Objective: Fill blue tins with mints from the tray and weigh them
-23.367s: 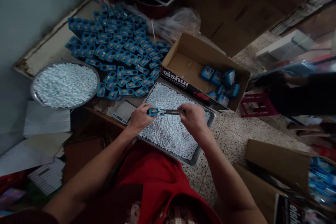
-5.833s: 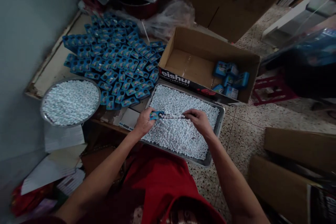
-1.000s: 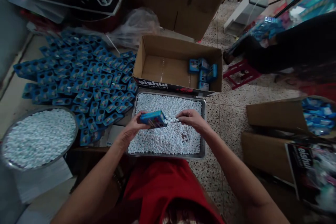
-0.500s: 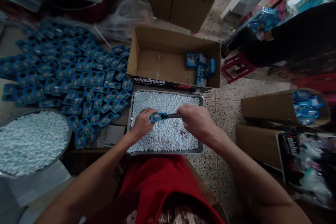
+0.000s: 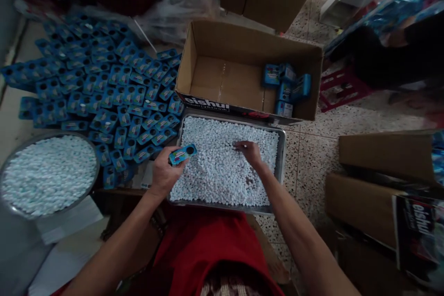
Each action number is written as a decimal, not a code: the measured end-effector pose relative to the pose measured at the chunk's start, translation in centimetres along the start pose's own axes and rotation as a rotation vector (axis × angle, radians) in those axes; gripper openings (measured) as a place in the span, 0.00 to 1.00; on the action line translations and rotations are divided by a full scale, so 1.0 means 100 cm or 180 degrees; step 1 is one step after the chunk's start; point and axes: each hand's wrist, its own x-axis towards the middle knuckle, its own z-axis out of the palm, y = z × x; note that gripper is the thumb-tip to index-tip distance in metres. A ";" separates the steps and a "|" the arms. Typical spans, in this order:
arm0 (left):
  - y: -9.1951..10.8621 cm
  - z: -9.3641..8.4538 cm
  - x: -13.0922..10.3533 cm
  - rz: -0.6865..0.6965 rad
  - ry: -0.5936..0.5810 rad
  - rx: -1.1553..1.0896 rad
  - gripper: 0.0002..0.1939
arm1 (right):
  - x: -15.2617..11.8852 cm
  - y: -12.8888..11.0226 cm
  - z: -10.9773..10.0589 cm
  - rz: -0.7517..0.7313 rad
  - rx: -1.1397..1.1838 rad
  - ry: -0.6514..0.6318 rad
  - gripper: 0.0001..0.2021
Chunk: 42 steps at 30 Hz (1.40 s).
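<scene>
My left hand is closed around a small blue pack with printed lettering and a dark round opening at its right end. The pack is tilted over the left side of a metal tray full of small white and pale-blue pellets. Over the middle right of the tray, my right hand has its fingers pinched together, low at the pellets. A dark bit shows at its fingertips, but I cannot make out what it is.
Many similar blue packs cover the surface at left, beside a round pan of pellets. Behind the tray, a cardboard box holds several blue packs. Other cartons and a seated person are at right.
My right hand has drawn a dark stick-like tool away from the pack and lowered to the pellets. My left hand has moved left with the pack, turning its printed face up.
</scene>
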 end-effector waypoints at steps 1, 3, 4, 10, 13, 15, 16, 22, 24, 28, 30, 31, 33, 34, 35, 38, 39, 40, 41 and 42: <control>0.000 0.003 -0.003 -0.0046 0.0017 0.0069 0.16 | 0.004 -0.005 0.016 -0.0016 0.0154 -0.0153 0.05; -0.001 0.007 -0.009 -0.0128 0.0052 0.0185 0.16 | 0.005 -0.011 0.034 -0.0005 0.0405 -0.0325 0.07; -0.001 0.009 -0.011 -0.0162 0.0078 0.0226 0.16 | 0.002 -0.014 0.036 0.0014 0.0519 -0.0382 0.09; 0.007 0.015 -0.012 -0.0084 0.0046 0.0312 0.12 | -0.029 -0.059 -0.010 0.0080 0.0944 -0.0691 0.18; 0.018 0.016 -0.010 0.0063 -0.0023 0.0203 0.14 | -0.040 -0.100 -0.034 -0.0085 0.0799 -0.0754 0.14; 0.025 0.017 -0.010 0.0154 -0.0040 0.0058 0.15 | -0.046 -0.127 -0.043 -0.0389 0.0375 -0.0684 0.10; 0.028 0.018 -0.010 0.0191 -0.0056 -0.0008 0.15 | -0.049 -0.140 -0.045 -0.0568 0.0106 -0.0623 0.09; 0.036 0.034 -0.012 0.0222 -0.0105 -0.0229 0.15 | -0.074 -0.210 -0.045 -0.1418 -0.1697 -0.0224 0.11; 0.035 0.040 -0.012 0.0149 -0.0108 -0.0373 0.15 | -0.080 -0.219 -0.047 -0.1564 -0.1899 -0.0193 0.11; 0.027 0.043 -0.012 -0.0471 -0.0152 -0.0950 0.15 | -0.080 -0.167 -0.078 -0.1236 -0.1484 -0.0084 0.12; 0.019 0.037 -0.013 -0.0686 -0.0212 -0.1273 0.18 | -0.080 -0.109 -0.101 -0.0695 -0.1235 0.0155 0.11; 0.015 0.032 -0.014 -0.0714 -0.0233 -0.1374 0.19 | -0.081 -0.078 -0.108 -0.0342 -0.1158 0.0404 0.10; 0.009 0.021 -0.017 -0.0726 -0.0242 -0.1403 0.19 | -0.081 -0.023 -0.106 0.0101 -0.0811 0.0678 0.10; 0.007 0.015 -0.020 -0.0750 -0.0245 -0.1340 0.19 | -0.080 -0.003 -0.095 0.0216 -0.0581 0.0666 0.09; 0.006 0.011 -0.022 -0.0794 -0.0248 -0.1241 0.19 | -0.077 0.011 -0.078 0.0263 -0.0377 0.0578 0.09; 0.006 0.004 -0.029 -0.0921 -0.0258 -0.0868 0.18 | -0.064 0.017 -0.010 0.0217 0.0118 0.0150 0.12; 0.006 0.004 -0.031 -0.0950 -0.0251 -0.0725 0.17 | -0.058 0.012 0.012 0.0201 0.0258 0.0042 0.13; 0.005 0.004 -0.033 -0.0975 -0.0229 -0.0568 0.17 | -0.053 0.006 0.029 0.0197 0.0382 -0.0039 0.14; 0.004 0.004 -0.035 -0.0986 -0.0190 -0.0404 0.17 | -0.049 -0.001 0.040 0.0204 0.0492 -0.0098 0.15; 0.003 0.004 -0.037 -0.0980 -0.0152 -0.0245 0.17 | -0.045 -0.007 0.045 0.0221 0.0594 -0.0144 0.17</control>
